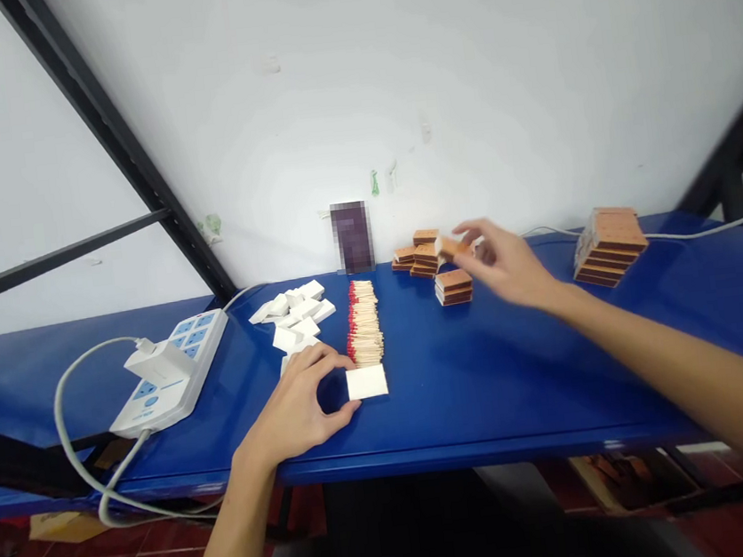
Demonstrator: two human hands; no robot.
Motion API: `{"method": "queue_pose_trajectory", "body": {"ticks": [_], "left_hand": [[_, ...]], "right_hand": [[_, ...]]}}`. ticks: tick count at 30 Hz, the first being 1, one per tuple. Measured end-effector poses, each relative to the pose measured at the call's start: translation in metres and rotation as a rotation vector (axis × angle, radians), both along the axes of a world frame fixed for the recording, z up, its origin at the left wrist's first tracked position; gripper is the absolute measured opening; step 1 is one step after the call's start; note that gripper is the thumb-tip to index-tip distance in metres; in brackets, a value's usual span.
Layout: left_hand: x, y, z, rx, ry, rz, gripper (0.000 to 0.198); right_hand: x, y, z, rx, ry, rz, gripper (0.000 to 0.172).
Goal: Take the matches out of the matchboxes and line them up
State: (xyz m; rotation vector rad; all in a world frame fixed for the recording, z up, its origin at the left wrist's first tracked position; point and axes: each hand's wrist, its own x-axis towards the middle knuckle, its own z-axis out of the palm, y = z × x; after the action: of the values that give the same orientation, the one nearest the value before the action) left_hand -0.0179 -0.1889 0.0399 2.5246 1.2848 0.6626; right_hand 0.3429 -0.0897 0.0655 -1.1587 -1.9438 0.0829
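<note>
My left hand [296, 408] rests on the blue table [492, 390], thumb and fingers pinching the left edge of a white matchbox tray [367, 382]. Just beyond the tray lies a row of red-tipped matches [364, 322]. My right hand [507, 263] reaches out over the far side of the table and holds an orange matchbox sleeve [449, 247] in its fingertips, above a small stack of sleeves [454, 287]. More orange sleeves [417, 255] lie in a pile behind it.
Loose white trays [295, 314] lie left of the matches. A white power strip [171, 368] with a plugged adapter and grey cable sits at the left. A tilted stack of orange sleeves [609, 245] stands at the right. Black frame bars cross the white wall.
</note>
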Motion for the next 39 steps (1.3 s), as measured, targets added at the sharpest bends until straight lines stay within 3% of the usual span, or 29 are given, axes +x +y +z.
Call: {"method": "queue_pose_trajectory", "body": {"ticks": [5, 8, 11, 16, 20, 25, 39], "left_hand": [[0.000, 0.000, -0.001, 0.008, 0.011, 0.002, 0.034], [-0.001, -0.001, -0.001, -0.001, 0.026, 0.012, 0.034], [-0.001, -0.002, -0.001, -0.013, 0.027, 0.013, 0.035], [0.000, -0.001, -0.001, -0.024, -0.009, -0.010, 0.034], [0.002, -0.003, 0.000, -0.025, -0.029, -0.013, 0.035], [0.003, -0.005, 0.002, -0.026, -0.049, -0.015, 0.034], [0.002, -0.005, 0.001, -0.023, -0.059, -0.028, 0.035]], "right_hand": [[0.041, 0.068, -0.009, -0.009, 0.084, -0.312, 0.046], [0.049, 0.094, -0.014, -0.099, -0.058, -0.330, 0.051], [0.051, 0.102, -0.014, -0.129, -0.202, -0.295, 0.046], [0.051, 0.075, -0.016, 0.029, -0.161, -0.278, 0.034], [0.040, 0.035, -0.027, 0.112, -0.214, -0.032, 0.033], [0.023, 0.008, -0.035, 0.017, -0.362, 0.192, 0.046], [0.014, 0.007, -0.042, 0.060, -0.337, 0.132, 0.037]]}}
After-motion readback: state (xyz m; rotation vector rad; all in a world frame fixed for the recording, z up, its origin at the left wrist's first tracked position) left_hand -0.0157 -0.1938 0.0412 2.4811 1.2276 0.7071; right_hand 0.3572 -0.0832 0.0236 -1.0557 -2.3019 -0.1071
